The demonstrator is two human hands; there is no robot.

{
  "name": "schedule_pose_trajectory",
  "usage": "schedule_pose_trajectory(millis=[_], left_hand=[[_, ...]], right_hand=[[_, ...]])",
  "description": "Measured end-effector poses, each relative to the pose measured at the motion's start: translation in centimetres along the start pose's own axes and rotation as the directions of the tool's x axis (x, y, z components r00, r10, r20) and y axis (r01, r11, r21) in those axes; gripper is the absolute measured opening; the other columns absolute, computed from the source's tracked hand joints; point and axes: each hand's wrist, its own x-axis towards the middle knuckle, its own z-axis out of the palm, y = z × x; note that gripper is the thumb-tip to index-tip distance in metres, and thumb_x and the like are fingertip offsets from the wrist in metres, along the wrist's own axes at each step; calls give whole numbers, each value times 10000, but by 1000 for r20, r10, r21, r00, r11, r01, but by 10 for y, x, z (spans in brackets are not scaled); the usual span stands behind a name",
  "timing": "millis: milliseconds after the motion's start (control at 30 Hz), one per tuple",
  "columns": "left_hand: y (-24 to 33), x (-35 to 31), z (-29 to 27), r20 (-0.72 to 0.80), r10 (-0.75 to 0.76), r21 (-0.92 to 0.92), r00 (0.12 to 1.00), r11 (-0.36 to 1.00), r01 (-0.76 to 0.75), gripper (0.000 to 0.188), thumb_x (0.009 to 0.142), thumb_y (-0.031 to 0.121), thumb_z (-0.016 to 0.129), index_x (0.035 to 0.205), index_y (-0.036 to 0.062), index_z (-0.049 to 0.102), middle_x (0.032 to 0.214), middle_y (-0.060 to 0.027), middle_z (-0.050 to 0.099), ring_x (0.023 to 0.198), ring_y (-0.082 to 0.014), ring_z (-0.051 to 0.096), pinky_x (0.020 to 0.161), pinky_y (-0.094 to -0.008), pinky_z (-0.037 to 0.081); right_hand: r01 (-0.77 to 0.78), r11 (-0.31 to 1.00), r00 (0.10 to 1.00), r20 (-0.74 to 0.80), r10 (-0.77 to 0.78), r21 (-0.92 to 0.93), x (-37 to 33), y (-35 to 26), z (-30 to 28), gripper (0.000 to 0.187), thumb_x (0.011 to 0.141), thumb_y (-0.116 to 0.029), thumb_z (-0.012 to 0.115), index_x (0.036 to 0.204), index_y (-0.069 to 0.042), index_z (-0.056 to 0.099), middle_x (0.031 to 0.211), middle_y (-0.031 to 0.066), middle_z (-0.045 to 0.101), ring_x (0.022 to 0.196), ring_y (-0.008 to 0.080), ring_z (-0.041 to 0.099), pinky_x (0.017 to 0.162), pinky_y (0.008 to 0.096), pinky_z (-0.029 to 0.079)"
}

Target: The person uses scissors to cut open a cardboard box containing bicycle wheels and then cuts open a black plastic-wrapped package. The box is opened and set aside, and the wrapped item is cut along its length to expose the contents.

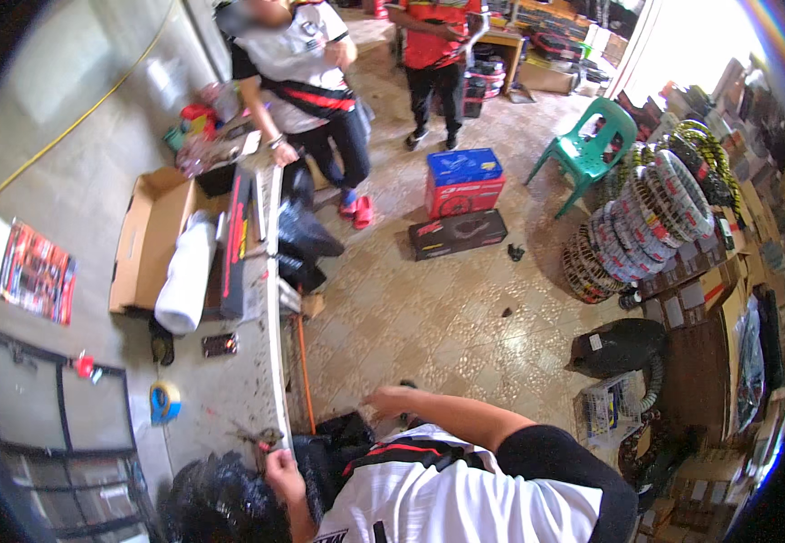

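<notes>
My left hand [285,476] is at the edge of the counter [220,389], its fingers closed. At its fingertips is a small dark, thin-armed object with a pinkish part [264,441]; I cannot make out its kind. Beside that hand, black plastic bags [220,498] lie crumpled over the counter's near end. My right hand [391,401] reaches across in front of my body, over the floor just right of the counter. Its fingers are too blurred to read, and I see nothing held in it. A black bag [343,439] lies below it.
On the counter are a blue-and-yellow tape roll [164,403], a phone-like dark object [220,344], a white plastic roll [186,276] and an open carton [153,240]. Boxes [465,185], a green chair [587,149] and stacked wrapped tires [628,231] stand beyond. Two people [306,100] stand farther off.
</notes>
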Motion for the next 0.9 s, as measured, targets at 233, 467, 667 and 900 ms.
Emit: schedule_pose_trajectory(millis=[233,467,667,900], left_hand=[[18,81,160,643,-43,209,765,970,-121,222,892,213,729,998,19,742,927,-166,762,858,-311,744,801,-399,577],[51,202,296,647,-299,415,701,910,5,426,983,387,652,752,31,685,675,-103,717,624,-219,714,642,-387,556],[223,294,509,726,-142,322,673,935,-151,379,908,377,746,1028,19,706,983,-179,748,923,-288,717,851,-410,549],[539,326,708,844,247,-25,477,905,-425,337,902,349,772,1053,55,707,963,-114,748,898,-227,711,823,-373,559]], right_hand=[[-337,525,-196,-603,773,782,-327,203,-150,459,922,-327,758,1285,-68,649,1028,171,765,858,247,733,765,368,565],[-15,447,-145,-445,884,894,-433,278,-174,375,974,-309,721,1228,-39,666,929,76,747,773,119,635,711,294,521],[127,-168,-141,185,972,978,-432,300,-16,261,987,-337,662,1017,-78,646,720,48,620,624,175,586,523,368,462],[87,-443,46,441,896,892,-435,285,12,269,993,-346,631,955,-81,648,733,92,618,634,218,594,551,425,480]])
